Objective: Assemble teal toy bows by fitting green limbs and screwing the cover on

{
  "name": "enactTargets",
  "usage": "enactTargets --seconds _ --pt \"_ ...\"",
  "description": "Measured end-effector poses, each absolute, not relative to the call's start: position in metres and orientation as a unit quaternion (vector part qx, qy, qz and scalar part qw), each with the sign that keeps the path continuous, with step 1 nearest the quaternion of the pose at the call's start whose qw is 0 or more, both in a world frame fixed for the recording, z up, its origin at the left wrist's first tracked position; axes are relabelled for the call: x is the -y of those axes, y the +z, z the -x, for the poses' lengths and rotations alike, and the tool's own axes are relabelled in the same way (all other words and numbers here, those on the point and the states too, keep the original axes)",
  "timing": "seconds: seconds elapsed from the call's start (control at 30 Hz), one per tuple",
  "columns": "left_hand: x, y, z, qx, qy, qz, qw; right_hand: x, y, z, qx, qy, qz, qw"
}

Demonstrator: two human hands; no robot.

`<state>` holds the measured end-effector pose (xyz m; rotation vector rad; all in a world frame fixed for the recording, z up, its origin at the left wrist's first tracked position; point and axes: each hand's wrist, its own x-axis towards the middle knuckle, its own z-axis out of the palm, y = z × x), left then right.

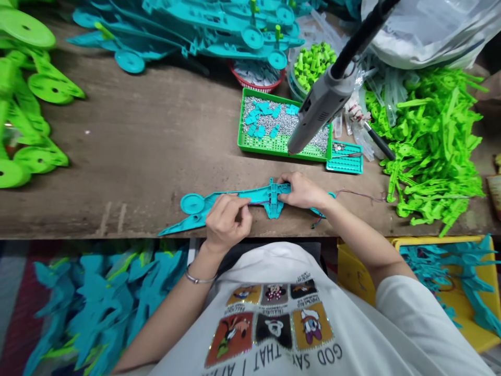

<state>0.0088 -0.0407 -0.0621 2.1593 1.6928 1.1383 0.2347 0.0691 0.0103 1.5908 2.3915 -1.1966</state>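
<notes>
A long teal plastic part lies along the front of the table, with a round disc at its left and an upright crosspiece near its middle. My left hand is closed over its left half, thumb and forefinger pinching thin dark wires that run along the part to the crosspiece. My right hand grips the part just right of the crosspiece, fingers bent around its edge. Loose wires trail on the table beyond my right wrist, and a small wire end hangs by the front edge.
An electric screwdriver hangs over a green tray of screws and teal pieces. Beside it lies a small teal tray. Lime parts pile up right; teal parts lie behind. A yellow bin stands below right.
</notes>
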Motion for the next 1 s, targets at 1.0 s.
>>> enactTargets --seconds 1.0 --pt "0.019 -0.032 -0.005 -0.643 0.366 -0.647 0.183 -0.001 0.026 -0.307 -0.627 -0.413 -0.617 -0.237"
